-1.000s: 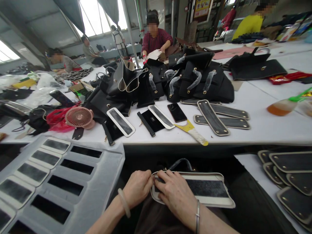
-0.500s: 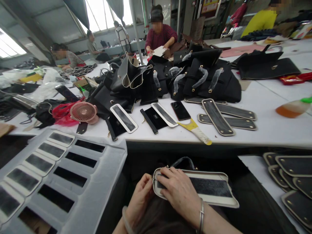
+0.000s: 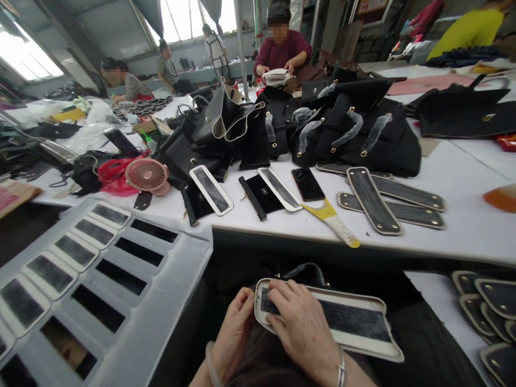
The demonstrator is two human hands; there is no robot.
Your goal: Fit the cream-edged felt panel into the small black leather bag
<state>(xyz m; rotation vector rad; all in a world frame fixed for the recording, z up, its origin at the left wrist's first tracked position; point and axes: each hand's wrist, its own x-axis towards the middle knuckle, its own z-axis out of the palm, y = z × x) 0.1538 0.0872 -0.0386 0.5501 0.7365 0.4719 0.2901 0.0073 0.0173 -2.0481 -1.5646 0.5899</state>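
A black handbag [image 3: 363, 318] lies across my lap, with a cream-rimmed face turned up and a dark strip along its middle. Its plastic-wrapped handle [image 3: 308, 269] shows behind the far rim. My left hand [image 3: 237, 317] is closed in a pinch at the left end of the rim; whatever small part sits between thumb and finger is hidden. Bent over that same end, my right hand [image 3: 300, 314] grips the handbag, its fingers towards the far rim and its thumb near the close one.
Left stands a grey board [image 3: 161, 269] carrying cream-edged panels [image 3: 76, 250]. On the white table [image 3: 282, 228] are black bags [image 3: 366, 140], a pink fan [image 3: 147, 174], a phone [image 3: 307, 184], a yellow-and-white tool [image 3: 334, 220] and studded base panels [image 3: 374, 201]. More panels [image 3: 500, 295] lie right. Co-workers sit beyond.
The view has shifted slightly, so the table things appear farther right. Both hands keep nearly the same place on the handbag. The co-worker opposite has moved the white item in their hands.
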